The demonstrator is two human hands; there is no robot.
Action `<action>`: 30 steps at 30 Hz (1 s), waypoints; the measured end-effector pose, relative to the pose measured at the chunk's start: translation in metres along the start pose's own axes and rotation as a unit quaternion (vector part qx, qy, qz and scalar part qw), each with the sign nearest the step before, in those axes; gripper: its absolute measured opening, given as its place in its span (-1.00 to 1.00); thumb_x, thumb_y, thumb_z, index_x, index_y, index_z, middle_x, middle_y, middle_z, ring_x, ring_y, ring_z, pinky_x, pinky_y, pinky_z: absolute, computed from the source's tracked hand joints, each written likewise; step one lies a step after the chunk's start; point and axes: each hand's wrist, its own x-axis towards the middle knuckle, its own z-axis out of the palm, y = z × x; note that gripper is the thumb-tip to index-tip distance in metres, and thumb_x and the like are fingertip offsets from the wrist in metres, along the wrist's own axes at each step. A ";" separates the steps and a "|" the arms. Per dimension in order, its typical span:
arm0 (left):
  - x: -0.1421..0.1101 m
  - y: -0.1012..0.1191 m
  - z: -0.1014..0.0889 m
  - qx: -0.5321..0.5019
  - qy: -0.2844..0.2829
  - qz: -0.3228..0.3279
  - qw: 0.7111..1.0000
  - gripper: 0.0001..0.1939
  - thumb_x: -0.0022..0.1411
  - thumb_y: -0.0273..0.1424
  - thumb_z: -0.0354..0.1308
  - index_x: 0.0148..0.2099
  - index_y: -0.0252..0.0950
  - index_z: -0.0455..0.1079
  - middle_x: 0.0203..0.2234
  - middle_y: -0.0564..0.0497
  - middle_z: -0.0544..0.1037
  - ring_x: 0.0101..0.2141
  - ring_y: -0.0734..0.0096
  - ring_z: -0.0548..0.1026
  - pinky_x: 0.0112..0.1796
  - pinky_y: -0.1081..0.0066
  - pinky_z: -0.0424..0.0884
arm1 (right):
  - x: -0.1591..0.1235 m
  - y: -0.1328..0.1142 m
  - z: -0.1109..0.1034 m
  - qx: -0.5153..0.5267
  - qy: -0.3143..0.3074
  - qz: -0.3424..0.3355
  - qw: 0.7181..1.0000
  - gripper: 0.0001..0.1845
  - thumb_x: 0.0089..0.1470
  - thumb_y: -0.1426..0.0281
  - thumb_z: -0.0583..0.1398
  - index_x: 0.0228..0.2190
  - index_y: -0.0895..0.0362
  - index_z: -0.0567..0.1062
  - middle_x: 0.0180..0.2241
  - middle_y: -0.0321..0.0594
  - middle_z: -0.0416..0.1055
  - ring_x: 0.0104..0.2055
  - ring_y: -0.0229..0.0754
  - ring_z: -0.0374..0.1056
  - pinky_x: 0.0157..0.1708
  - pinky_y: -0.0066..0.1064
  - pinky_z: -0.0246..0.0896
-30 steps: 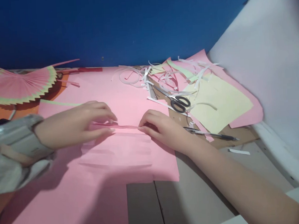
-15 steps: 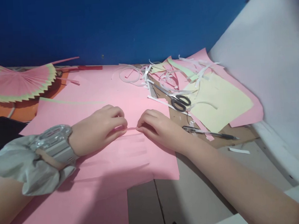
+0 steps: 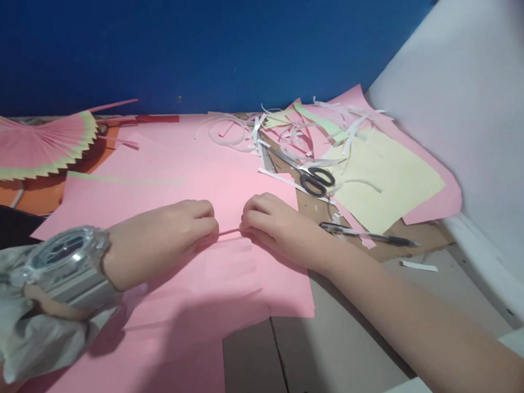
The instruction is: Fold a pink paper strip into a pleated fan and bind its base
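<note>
A pink paper sheet (image 3: 235, 270) with several fold lines across it lies in front of me. My left hand (image 3: 181, 226), with a clear watch (image 3: 62, 252) on its wrist, pinches a raised fold of this sheet. A short way to the right, my right hand (image 3: 275, 225) grips the same fold between thumb and fingers. The thin pink ridge shows in the gap between both hands. Under my fingers the paper's edge is hidden. More pink paper (image 3: 180, 382) lies beneath.
A pink folded fan (image 3: 38, 146) with yellow-green zigzag edge stands at the left on something orange. Scissors (image 3: 314, 178), a pen (image 3: 372, 236), a pale yellow sheet (image 3: 386, 176) and white paper strips (image 3: 351, 133) lie at the right. A blue wall (image 3: 234, 49) closes the back.
My left hand has shifted left and slightly toward me along the fold, and its wrist has turned. The gap between the hands is wider. The right hand has barely moved.
</note>
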 end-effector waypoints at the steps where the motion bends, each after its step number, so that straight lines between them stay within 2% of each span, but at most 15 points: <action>1: 0.000 0.000 -0.001 -0.008 0.000 -0.002 1.000 -0.74 0.27 -0.41 -0.12 -0.22 -0.22 0.42 -0.35 -0.02 0.42 -0.36 0.37 0.38 -0.32 0.36 0.26 | -0.001 0.001 -0.001 -0.017 0.000 -0.011 1.000 -0.83 0.15 0.52 0.01 -0.34 0.15 0.40 -0.29 -0.12 0.28 -0.23 -0.15 0.14 -0.28 -0.33 0.08; 7: -0.001 0.002 -0.005 -0.005 -0.019 -0.006 1.000 -0.75 0.26 -0.42 -0.10 -0.20 -0.19 0.42 -0.34 0.00 0.43 -0.33 0.35 0.39 -0.30 0.38 0.25 | -0.005 0.000 -0.012 -0.134 -0.051 -0.096 0.985 -0.82 0.16 0.49 0.02 -0.29 0.16 0.43 -0.27 -0.08 0.34 -0.21 -0.10 0.18 -0.28 -0.30 0.09; 12: -0.001 0.005 -0.004 0.048 -0.033 -0.006 0.998 -0.75 0.28 -0.43 -0.13 -0.22 -0.22 0.40 -0.32 0.00 0.41 -0.35 0.38 0.36 -0.37 0.38 0.24 | -0.006 -0.002 -0.016 -0.138 -0.059 -0.102 0.983 -0.83 0.15 0.47 0.05 -0.29 0.14 0.44 -0.27 -0.08 0.37 -0.20 -0.09 0.21 -0.29 -0.29 0.11; 17: 0.001 0.004 0.000 0.059 -0.027 -0.011 0.998 -0.75 0.30 -0.37 -0.13 -0.26 -0.25 0.37 -0.29 -0.01 0.39 -0.34 0.38 0.36 -0.34 0.36 0.26 | -0.007 -0.002 -0.012 -0.046 -0.040 -0.075 0.995 -0.79 0.17 0.37 0.03 -0.35 0.16 0.45 -0.27 -0.08 0.36 -0.22 -0.13 0.24 -0.25 -0.27 0.14; 20: 0.001 0.004 -0.002 0.041 -0.047 -0.018 0.998 -0.76 0.30 -0.38 -0.14 -0.28 -0.24 0.36 -0.28 0.00 0.39 -0.33 0.38 0.35 -0.33 0.35 0.26 | -0.006 -0.003 -0.009 0.006 -0.032 -0.050 0.998 -0.74 0.20 0.34 0.00 -0.38 0.17 0.42 -0.30 -0.10 0.35 -0.25 -0.15 0.23 -0.25 -0.29 0.15; 26: -0.004 0.003 -0.015 0.007 -0.080 -0.031 0.996 -0.80 0.23 -0.43 -0.06 -0.21 -0.16 0.38 -0.26 0.02 0.38 -0.30 0.36 0.35 -0.32 0.35 0.25 | -0.002 -0.011 -0.005 0.085 -0.019 0.078 0.993 -0.88 0.17 0.40 0.04 -0.38 0.15 0.33 -0.32 -0.19 0.32 -0.24 -0.17 0.19 -0.23 -0.32 0.12; 30: -0.004 0.003 -0.017 -0.002 -0.084 -0.028 0.996 -0.76 0.27 -0.39 -0.12 -0.20 -0.15 0.38 -0.27 0.03 0.38 -0.31 0.38 0.35 -0.31 0.35 0.25 | -0.002 -0.014 -0.002 0.115 0.006 0.121 0.986 -0.92 0.16 0.39 0.06 -0.33 0.14 0.32 -0.32 -0.21 0.32 -0.24 -0.17 0.18 -0.23 -0.32 0.10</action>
